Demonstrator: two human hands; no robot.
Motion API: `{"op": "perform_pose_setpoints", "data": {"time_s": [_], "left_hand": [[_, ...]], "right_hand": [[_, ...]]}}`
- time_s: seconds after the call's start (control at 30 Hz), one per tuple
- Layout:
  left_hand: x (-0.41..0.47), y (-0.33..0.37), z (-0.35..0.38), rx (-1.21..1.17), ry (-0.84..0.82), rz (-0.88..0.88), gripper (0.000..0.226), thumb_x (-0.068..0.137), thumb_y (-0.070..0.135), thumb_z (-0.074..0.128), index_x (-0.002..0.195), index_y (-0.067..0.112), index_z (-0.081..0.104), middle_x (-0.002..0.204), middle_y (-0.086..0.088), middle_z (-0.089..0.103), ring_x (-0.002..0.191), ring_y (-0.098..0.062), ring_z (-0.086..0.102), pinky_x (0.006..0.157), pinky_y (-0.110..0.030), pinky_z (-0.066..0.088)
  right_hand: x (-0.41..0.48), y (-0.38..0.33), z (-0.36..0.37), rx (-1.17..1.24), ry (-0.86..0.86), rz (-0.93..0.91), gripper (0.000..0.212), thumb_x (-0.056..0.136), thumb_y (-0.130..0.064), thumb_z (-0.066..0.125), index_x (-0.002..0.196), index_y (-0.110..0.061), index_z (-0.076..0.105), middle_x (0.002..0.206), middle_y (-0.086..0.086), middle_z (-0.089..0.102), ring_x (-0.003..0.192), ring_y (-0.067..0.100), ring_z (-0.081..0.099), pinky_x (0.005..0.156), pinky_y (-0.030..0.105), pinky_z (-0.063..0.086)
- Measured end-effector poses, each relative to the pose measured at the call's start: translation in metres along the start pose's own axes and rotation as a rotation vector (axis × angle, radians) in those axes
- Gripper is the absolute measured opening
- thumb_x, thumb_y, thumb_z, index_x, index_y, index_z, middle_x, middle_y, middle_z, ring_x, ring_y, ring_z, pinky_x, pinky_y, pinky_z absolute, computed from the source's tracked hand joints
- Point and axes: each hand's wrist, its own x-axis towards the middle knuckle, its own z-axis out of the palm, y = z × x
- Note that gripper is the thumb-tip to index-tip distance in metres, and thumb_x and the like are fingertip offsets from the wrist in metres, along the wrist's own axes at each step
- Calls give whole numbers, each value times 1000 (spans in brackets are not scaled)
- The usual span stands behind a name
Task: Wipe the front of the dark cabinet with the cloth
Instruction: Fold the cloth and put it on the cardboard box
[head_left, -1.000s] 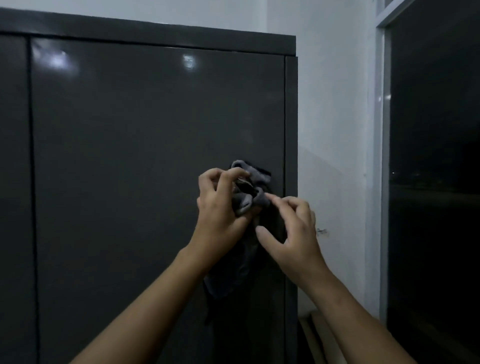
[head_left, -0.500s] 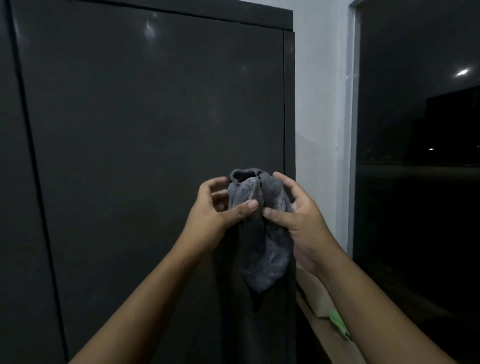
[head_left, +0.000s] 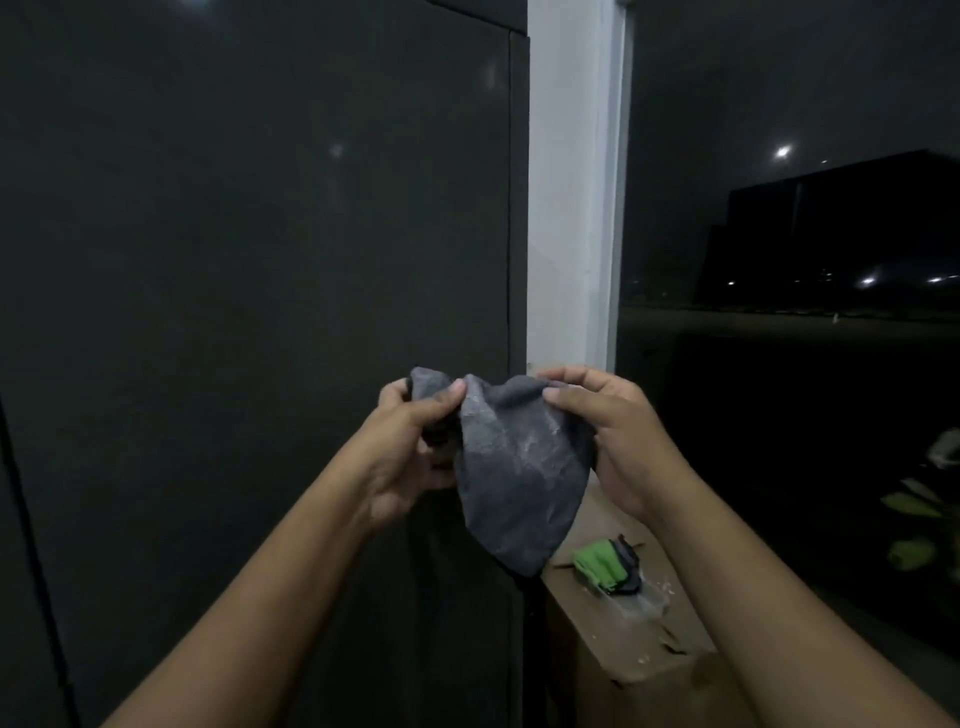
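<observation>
Both your hands are raised before the dark cabinet (head_left: 260, 270), each pinching a top corner of the grey cloth (head_left: 519, 467), left hand (head_left: 410, 447) at its left, right hand (head_left: 621, 441) at its right, so it sags between them. Lower right, a green bundle (head_left: 597, 564) lies atop what may be a cardboard box (head_left: 613, 642).

Cabinet (head_left: 234, 312) runs off the left, top and bottom edges; cloth (head_left: 514, 467) covers fingers of the left hand (head_left: 410, 457); green bundle (head_left: 600, 564) on the ledge (head_left: 691, 639), too blurred to identify.

Green bundle (head_left: 602, 569) on brown ledge (head_left: 626, 647)
</observation>
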Motion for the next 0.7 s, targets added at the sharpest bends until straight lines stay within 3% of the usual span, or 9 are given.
{"op": "perform_pose_setpoints", "data": {"time_s": [0.13, 0.23, 0.3, 0.43, 0.53, 0.57, 0.63, 0.7], "left_hand": [[2, -7, -7, -109, -79, -44, 73, 76, 17, 81, 136, 30, 42, 130, -9, 61, 102, -29, 72, 76, -51, 58], [5, -16, -18, -8, -182, -119, 92, 66, 5, 87, 140, 36, 43, 136, -9, 59, 109, -34, 68, 79, -52, 58], [9, -21, -22, 196, -174, -123, 93, 64, 1, 88, 142, 28, 45, 132, -7, 62, 113, -32, 66, 84, -50, 59], [11, -26, -14, 501, -57, -128, 67, 68, 3, 88, 126, 5, 55, 120, -17, 67, 107, -33, 67, 91, -55, 56], [20, -30, -12, 594, -9, -180, 97, 53, 23, 97, 134, 15, 45, 124, -9, 60, 107, -29, 64, 81, -48, 61], [24, -31, -12, 615, -35, -191, 96, 52, 33, 97, 133, 14, 49, 120, -7, 62, 104, -26, 65, 73, -41, 62], [27, -34, -10, 626, -74, -223, 60, 75, 43, 84, 120, 8, 65, 100, -5, 68, 87, -19, 66, 59, -29, 56], [28, -38, -8, 613, -125, -312, 36, 90, 43, 69, 100, 9, 75, 82, -3, 63, 73, -17, 60, 58, -28, 47]], "right_hand": [[-5, 1, -14, 42, 102, 33, 18, 95, -9, 58, 100, -9, 75, 94, 8, 73, 90, 22, 67, 82, 36, 52], [-8, 4, -21, 32, 174, 60, 23, 99, -14, 55, 104, -5, 76, 96, 9, 76, 91, 21, 71, 85, 36, 55], [-10, 7, -25, -112, 219, 79, 22, 100, -10, 56, 111, -11, 75, 99, 8, 76, 92, 22, 72, 80, 33, 59], [-7, 19, -36, -331, 284, 149, 34, 94, 1, 62, 119, -20, 69, 101, 13, 71, 77, 21, 66, 58, 31, 56], [-5, 30, -47, -301, 319, 192, 43, 89, 4, 68, 123, -22, 66, 110, 17, 69, 83, 26, 69, 56, 30, 54], [-3, 33, -51, -286, 338, 195, 45, 88, 5, 69, 124, -22, 65, 114, 17, 67, 87, 28, 69, 58, 31, 55], [-2, 34, -57, -223, 359, 202, 46, 86, 6, 68, 124, -19, 65, 117, 18, 66, 91, 29, 70, 66, 37, 60], [-3, 32, -61, -149, 349, 208, 44, 87, 7, 66, 125, -14, 64, 112, 18, 68, 91, 27, 68, 78, 44, 58]]}}
